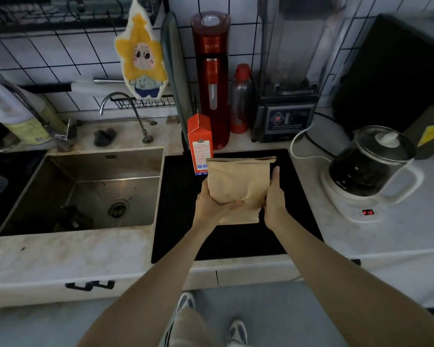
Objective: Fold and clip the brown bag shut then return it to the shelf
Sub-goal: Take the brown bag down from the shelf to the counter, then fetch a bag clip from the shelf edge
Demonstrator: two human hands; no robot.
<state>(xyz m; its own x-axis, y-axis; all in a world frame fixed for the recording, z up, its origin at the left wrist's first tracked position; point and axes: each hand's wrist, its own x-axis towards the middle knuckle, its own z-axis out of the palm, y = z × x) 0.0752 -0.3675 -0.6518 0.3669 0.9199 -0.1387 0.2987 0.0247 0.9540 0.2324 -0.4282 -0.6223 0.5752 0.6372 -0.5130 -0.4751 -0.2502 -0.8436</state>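
At frame centre, above the counter [336, 236], left grip [212, 204] and right grip [273, 199] both clasp the brown bag [238, 182], fingers curled round it.

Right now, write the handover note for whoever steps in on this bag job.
Left hand: grips the lower left of the brown bag, thumb across its front.
Right hand: holds the bag's right edge.
Bag: held upright over the black mat, in front of the orange carton. Its top looks flattened, with no clip on it.
Done: bag in hand.
Left: fold the top, clip it, return it to the shelf. No clip is in view, and the shelf cannot be identified.
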